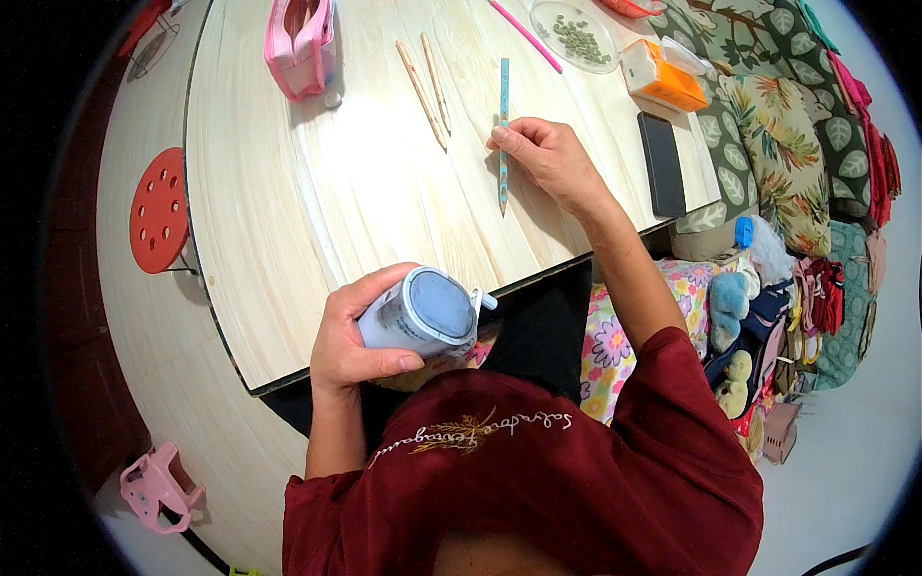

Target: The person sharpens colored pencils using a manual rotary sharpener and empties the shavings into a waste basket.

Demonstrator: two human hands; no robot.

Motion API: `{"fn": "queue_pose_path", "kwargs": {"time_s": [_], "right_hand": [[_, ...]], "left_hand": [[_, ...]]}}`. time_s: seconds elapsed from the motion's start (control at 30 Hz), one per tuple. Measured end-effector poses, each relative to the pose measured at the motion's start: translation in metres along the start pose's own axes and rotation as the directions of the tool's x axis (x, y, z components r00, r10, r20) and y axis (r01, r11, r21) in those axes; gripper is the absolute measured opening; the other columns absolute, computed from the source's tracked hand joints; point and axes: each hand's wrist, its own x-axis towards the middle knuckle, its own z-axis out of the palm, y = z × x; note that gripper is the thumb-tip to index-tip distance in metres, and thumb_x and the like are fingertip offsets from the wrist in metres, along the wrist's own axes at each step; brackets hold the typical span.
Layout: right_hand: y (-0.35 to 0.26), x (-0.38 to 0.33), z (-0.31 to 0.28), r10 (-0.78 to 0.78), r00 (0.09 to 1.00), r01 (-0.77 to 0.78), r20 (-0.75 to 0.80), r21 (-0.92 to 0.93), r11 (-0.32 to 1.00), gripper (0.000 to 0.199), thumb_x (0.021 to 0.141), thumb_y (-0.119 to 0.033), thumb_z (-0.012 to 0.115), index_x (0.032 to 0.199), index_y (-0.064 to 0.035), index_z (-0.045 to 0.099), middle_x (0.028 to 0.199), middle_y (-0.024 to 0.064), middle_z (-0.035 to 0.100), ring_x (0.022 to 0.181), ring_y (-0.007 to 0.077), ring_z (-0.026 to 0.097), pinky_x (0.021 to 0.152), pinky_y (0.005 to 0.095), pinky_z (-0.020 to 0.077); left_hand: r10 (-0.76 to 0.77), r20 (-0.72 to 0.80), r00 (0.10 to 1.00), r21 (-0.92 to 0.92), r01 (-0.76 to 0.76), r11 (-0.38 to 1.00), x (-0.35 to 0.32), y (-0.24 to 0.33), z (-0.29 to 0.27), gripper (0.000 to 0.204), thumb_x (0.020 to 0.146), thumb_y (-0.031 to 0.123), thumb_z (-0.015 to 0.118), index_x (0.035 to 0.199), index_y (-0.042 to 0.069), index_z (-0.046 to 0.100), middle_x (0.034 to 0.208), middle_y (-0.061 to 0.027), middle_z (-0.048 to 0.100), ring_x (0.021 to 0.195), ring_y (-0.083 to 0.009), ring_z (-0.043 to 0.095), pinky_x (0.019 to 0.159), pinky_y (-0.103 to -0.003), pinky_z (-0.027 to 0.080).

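Observation:
My left hand (357, 336) is wrapped round a pale blue cylinder that looks like a hand-crank pencil sharpener (408, 317). It is tilted at the table's near edge, with a small crank and knob on its right side. Over the table, my right hand (547, 158) pinches a teal patterned pencil (504, 86) between thumb and fingers. That pencil's sharpened tip points toward me. To its left, two light wood-coloured pencils (423, 96) lie close together on the table (279, 240).
Farther off are a pink pencil case (300, 53), a pink pencil (526, 36), a dish of green seeds (576, 38) and an orange tissue pack (663, 77). A black phone (661, 163) lies near the right edge. A red stool (158, 211) stands left of the table.

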Motion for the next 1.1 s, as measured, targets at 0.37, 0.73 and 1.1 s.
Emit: {"fn": "queue_pose_path", "kwargs": {"time_s": [0.37,0.73,1.1], "right_hand": [[0.000,0.003,0.001,-0.002,1.000,0.002,0.007,-0.047,0.999,0.031,0.089,-0.034,0.060,0.090,-0.0037,0.066,0.059,-0.0062,0.046,0.049,0.0017,0.037,0.044,0.0186,0.0284],[0.007,0.008,0.005,-0.120,0.990,0.096,-0.076,-0.264,0.960,0.029,0.084,-0.027,0.066,0.090,0.0009,0.063,0.066,-0.0014,0.056,0.058,0.0068,0.050,0.052,0.0224,0.0409],[-0.011,0.015,0.007,-0.228,0.960,0.092,-0.164,-0.584,0.807,0.030,0.078,-0.028,0.068,0.085,0.0009,0.062,0.070,0.0125,0.064,0.064,0.0248,0.063,0.060,0.0340,0.0495]], "left_hand": [[0.010,0.026,1.000,-0.003,-0.010,1.000,0.000,0.001,-0.001,0.076,0.055,0.023,0.083,0.119,-0.006,0.054,0.107,-0.0143,0.063,0.100,-0.0215,0.060,0.090,-0.032,0.043],[0.017,0.039,0.999,-0.002,-0.016,1.000,0.001,0.001,0.000,0.074,0.056,0.023,0.083,0.118,-0.007,0.055,0.106,-0.0147,0.063,0.099,-0.0217,0.060,0.089,-0.032,0.044],[-0.051,0.005,0.999,0.038,0.051,0.998,0.003,0.007,0.005,0.081,0.050,0.033,0.084,0.113,-0.010,0.056,0.102,-0.0158,0.063,0.094,-0.0233,0.062,0.085,-0.033,0.047]]}}
